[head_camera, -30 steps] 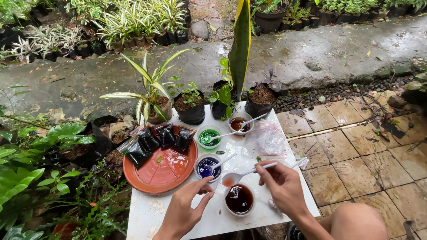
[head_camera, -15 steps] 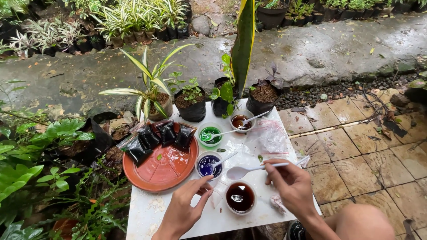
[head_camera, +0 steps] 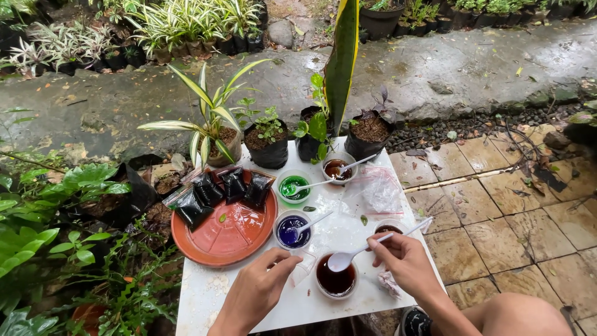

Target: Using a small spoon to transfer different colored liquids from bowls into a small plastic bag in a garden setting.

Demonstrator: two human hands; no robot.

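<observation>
- The fingers of the right hand (head_camera: pixel 407 264) were pinched closed around the handle of a white plastic spoon (head_camera: pixel 367 249), whose bowl was held just over the rim of a cup of dark red-brown liquid (head_camera: pixel 336 277).
- The left hand (head_camera: pixel 261 289) was rested on the white table (head_camera: pixel 205 292) just left of that cup, its fingers curled and its fingertips brought together on a small clear item (head_camera: pixel 300 269) that could not be made out; whether it was truly gripped could not be told.
- Just above the left hand, a cup of blue liquid (head_camera: pixel 290 230) with a spoon in it was seen; farther back, a cup of green liquid (head_camera: pixel 293 186) and a cup of brown liquid (head_camera: pixel 337 168), each with a spoon, were set.
- Another small cup of dark liquid (head_camera: pixel 388 229) was partly hidden behind the held spoon, near a crumpled clear plastic bag (head_camera: pixel 379 193).
- To the left, a round terracotta saucer (head_camera: pixel 224 233) was placed, with small black filled bags (head_camera: pixel 221 190) laid along its far edge.
- Potted plants (head_camera: pixel 267 140) were lined up along the back edge of the table.
- A bare knee (head_camera: pixel 522 314) was visible at the lower right, above paving tiles (head_camera: pixel 497 186).
</observation>
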